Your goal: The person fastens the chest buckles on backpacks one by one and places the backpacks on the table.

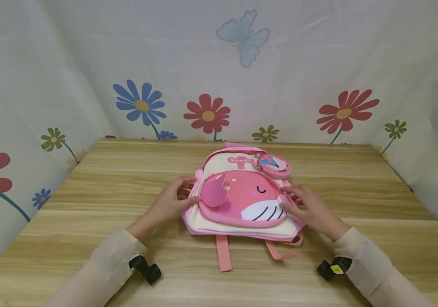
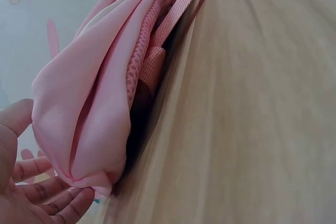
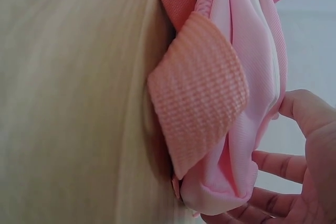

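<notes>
A pink and cream backpack point(image 1: 242, 230) with a whale-shaped front pocket point(image 1: 242, 192) lies on its back on the table. The left hand point(image 1: 169, 202) holds its left side, thumb on the pocket's edge and fingers at the side. Across from it, the right hand point(image 1: 311, 209) holds the right side the same way. In the left wrist view, the left hand point(image 2: 37, 182) has its thumb and fingers around the pink side fabric point(image 2: 100, 103). The right wrist view shows the right hand point(image 3: 299, 166) likewise, beside a folded coral strap point(image 3: 202, 93).
A round whale pouch point(image 1: 274, 165) hangs from the bag's upper right. Two coral straps, one of them flat point(image 1: 223, 253), stick out toward the table's front. Behind the wooden table point(image 1: 88, 192) hangs a white cloth point(image 1: 180, 51) with flowers and a butterfly.
</notes>
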Tool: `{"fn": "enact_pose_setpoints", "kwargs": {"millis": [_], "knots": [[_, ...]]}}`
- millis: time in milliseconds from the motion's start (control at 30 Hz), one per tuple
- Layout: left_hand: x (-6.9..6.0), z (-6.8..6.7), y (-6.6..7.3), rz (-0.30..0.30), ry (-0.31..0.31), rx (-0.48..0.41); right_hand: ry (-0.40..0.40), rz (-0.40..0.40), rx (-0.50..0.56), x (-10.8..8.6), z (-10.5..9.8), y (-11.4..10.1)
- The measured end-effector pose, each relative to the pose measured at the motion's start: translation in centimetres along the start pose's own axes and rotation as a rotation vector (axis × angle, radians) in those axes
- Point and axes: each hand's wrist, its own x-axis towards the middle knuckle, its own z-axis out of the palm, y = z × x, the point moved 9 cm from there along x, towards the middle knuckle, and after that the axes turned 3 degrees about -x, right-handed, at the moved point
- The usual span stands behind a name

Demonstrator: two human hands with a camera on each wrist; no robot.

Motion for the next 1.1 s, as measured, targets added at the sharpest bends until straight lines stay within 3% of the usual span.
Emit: {"fn": "enact_pose_setpoints", "kwargs": {"millis": [300,600,833,1100], "knots": [[0.0,0.0,0.4,0.012,0.036,-0.074,0.010,-0.016,0.016,0.1,0.1,0.3],[0.1,-0.6,1.5,0.013,0.100,-0.063,0.022,-0.011,0.038,0.1,0.4,0.4],[0.0,-1.9,3.5,0.047,0.168,-0.069,0.036,-0.037,0.065,0.4,0.9,-0.1],[-0.1,-2.8,6.1,0.080,0.188,-0.035,0.018,-0.036,0.105,0.5,1.2,-0.6]]}}
